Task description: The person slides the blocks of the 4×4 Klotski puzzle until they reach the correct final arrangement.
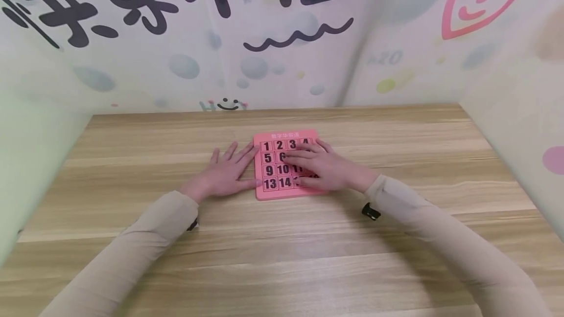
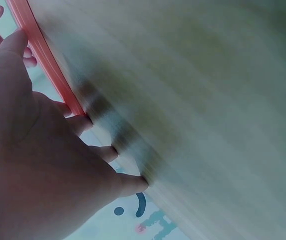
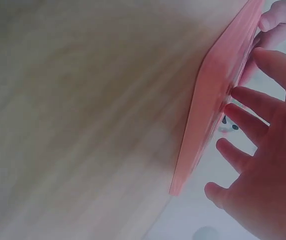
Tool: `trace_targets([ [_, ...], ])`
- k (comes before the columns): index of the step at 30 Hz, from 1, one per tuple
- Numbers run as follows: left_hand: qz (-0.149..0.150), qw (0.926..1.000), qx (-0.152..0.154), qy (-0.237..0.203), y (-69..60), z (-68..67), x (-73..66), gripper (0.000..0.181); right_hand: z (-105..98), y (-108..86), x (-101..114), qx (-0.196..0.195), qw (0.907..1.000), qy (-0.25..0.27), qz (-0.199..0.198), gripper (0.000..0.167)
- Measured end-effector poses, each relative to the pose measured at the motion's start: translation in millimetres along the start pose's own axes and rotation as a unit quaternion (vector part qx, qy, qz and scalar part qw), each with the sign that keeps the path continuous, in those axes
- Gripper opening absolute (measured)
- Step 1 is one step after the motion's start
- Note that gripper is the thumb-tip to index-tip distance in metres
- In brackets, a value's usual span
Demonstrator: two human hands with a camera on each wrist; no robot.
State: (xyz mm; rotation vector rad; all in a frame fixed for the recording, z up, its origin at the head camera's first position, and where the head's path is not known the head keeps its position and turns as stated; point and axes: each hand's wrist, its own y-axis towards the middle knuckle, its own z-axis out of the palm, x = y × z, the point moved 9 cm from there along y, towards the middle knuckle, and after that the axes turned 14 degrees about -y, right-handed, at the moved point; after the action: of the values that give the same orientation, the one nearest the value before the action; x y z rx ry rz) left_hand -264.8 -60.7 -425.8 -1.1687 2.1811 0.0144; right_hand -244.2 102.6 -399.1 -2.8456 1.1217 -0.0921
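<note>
A pink number sliding puzzle point(image 1: 275, 194) lies flat on the wooden table, its black-numbered tiles in rows beginning 1, 5, 9 and 13. Spread fingers of my left hand point(image 1: 223, 172) touch the puzzle's left edge with thumb and fingertip, while the other fingers rest on the table. My right hand point(image 1: 328, 166) reaches over the right side, fingers extended above the tiles and hiding several numbers. In the right wrist view, the fingers of the right hand point(image 3: 267, 150) are spread close to the puzzle's face point(image 3: 202, 110). The left wrist view shows the left thumb against the red-pink side point(image 2: 45, 57).
The wood-grain table point(image 1: 282, 258) extends around the puzzle to a white back wall point(image 1: 282, 77) with black lettering, bubbles and a pink heart point(image 1: 478, 4). Side walls stand at left and right. A black strap piece point(image 1: 371, 212) hangs at the right cuff.
</note>
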Motion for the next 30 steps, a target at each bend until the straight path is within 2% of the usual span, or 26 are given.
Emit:
trace_targets([
  [11, -0.001, 1.0000, 0.000, 0.000, 1.6, 1.3, 1.1, 0.088, -10.3, -20.8, -21.3, -0.030, 0.9995, 0.003, 0.008, 0.050],
  [18, 0.001, 1.0000, -0.001, 0.000, 0.8, 0.2, 0.5, 0.088, -9.9, -31.2, -35.1, -0.026, 0.9993, -0.001, 0.026, 0.049],
  [23, 0.001, 1.0000, -0.002, 0.001, 0.3, -0.4, 0.6, 0.088, -7.1, -31.0, -33.3, -0.020, 0.9996, 0.004, 0.021, 0.049],
  [30, -0.001, 1.0000, 0.003, 0.001, 0.9, 0.5, 0.1, 0.088, -1.2, -20.7, -19.2, 0.000, 0.9997, 0.023, 0.003, 0.056],
])
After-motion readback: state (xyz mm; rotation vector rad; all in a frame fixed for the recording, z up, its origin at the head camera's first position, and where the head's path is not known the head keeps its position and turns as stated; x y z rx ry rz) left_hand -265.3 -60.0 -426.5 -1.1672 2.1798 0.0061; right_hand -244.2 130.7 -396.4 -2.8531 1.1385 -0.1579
